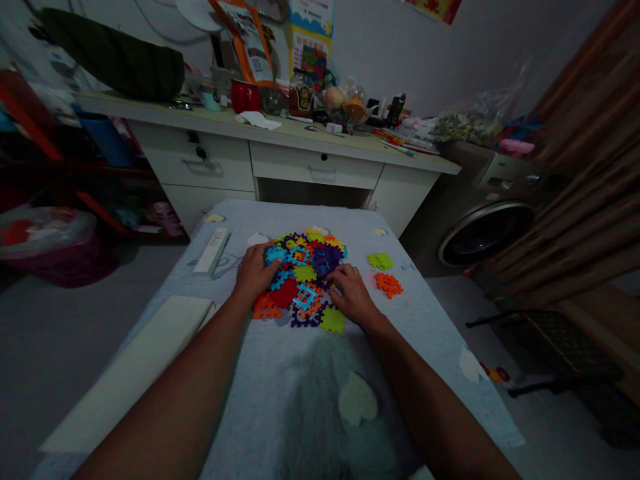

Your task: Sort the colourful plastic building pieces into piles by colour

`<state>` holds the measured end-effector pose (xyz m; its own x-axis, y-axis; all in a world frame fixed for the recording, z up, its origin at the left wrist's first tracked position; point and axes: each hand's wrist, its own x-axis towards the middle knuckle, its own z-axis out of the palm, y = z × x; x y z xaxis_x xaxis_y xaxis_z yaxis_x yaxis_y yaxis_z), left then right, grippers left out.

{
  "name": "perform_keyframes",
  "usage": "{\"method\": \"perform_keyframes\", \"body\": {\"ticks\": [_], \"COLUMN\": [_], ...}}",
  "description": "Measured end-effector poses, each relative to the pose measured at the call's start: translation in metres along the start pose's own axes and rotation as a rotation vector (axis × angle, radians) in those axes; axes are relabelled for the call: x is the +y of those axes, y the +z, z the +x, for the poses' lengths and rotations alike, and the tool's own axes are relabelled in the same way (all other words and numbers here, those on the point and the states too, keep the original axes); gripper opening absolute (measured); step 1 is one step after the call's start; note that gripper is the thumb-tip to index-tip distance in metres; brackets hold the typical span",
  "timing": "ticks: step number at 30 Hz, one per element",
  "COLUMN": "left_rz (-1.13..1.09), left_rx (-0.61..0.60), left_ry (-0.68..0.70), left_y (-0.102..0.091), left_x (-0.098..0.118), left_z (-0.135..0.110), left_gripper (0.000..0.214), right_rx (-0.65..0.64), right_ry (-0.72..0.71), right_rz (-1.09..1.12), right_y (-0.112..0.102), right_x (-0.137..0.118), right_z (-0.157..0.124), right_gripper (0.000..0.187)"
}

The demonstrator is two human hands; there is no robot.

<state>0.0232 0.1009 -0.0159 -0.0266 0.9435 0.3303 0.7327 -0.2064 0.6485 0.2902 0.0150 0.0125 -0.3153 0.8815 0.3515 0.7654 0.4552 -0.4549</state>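
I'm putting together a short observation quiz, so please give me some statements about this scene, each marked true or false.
1. The left hand is at the left side of the pile of plastic pieces. True.
2. Every piece in the pile is purple. False: red, orange, green and blue show too.
3. The right hand is at the pile's right side. True.
4. The small white block lies right of the pile. False: it lies left of it.
5. The washing machine stands right of the desk. True.
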Motion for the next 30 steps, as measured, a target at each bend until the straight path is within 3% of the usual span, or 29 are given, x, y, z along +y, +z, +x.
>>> {"method": "perform_keyframes", "body": {"ticks": [2, 5, 8, 12, 27, 30], "left_rz": [0.002, 0.006, 0.001, -0.002, 0.002, -0.004], "left_rx": [0.001, -0.007, -0.013, -0.02, -0.009, -0.006], "left_ry": [-0.005, -0.006, 0.0, -0.02, -0.027, -0.016], "left_y": [0.0, -0.001, -0.003, -0.004, -0.004, -0.004], "left_x": [0.0, 0.001, 0.003, 0.005, 0.006, 0.006], "left_z": [0.0, 0.0, 0.0, -0.001, -0.002, -0.002], "left_gripper": [0.051, 0.05, 0.049, 0.052, 0.052, 0.052], "right_rx": [-0.038, -0.217, -0.377, -0.464, -0.355, -0.304], "right_ry": [-0.016, -0.055, -0.073, -0.064, -0.012, 0.021], "right_rz": [0.021, 0.061, 0.059, 0.011, 0.048, 0.085], "right_y": [-0.004, -0.014, -0.023, -0.028, -0.027, -0.026], "right_x": [-0.003, -0.008, -0.014, -0.018, -0.02, -0.015], "right_z": [-0.001, -0.004, -0.008, -0.012, -0.013, -0.013], "right_gripper": [0.017, 0.007, 0.031, 0.057, 0.048, 0.037]}}
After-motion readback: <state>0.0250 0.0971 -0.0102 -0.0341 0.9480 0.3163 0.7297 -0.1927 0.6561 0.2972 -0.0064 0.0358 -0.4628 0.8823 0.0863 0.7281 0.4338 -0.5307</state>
